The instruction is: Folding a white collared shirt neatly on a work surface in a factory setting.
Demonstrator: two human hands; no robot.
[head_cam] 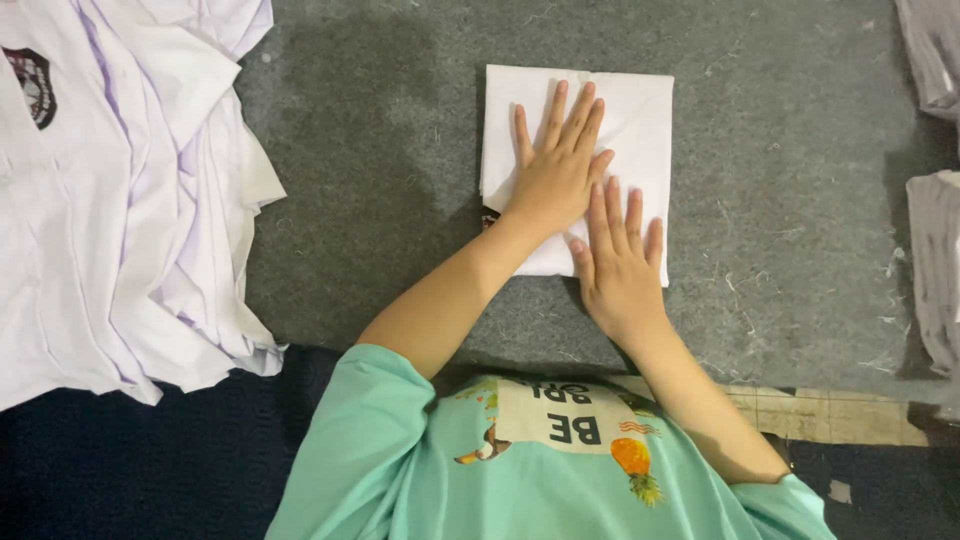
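**A:** The left hand [556, 170] is lying flat, fingers spread and released, palm down on the folded white garment [640, 110]. It is gripping nothing, just pressing.

**B:** And the right hand [620, 265]?

**A:** Same posture. It is resting open on the lower right part of that fold, just beside the left one, the two almost touching. Both palms are bearing down, which I judge is keeping the layers flat and the creases sharp.

**B:** Where is the folded piece sitting?

**A:** It is lying squarely on the grey felt-like surface [380, 180], directly ahead of the person in the mint green shirt [400, 470], within easy reach.

**B:** What is lying around it?

**A:** A loose heap of white garments [130, 210] is spreading over the left side, unfolded and rumpled, well apart from the folded one. At the right edge, pale folded cloth [935, 260] is showing, only partly in view. A strip of worn tile [840, 415] is running along the near right edge.
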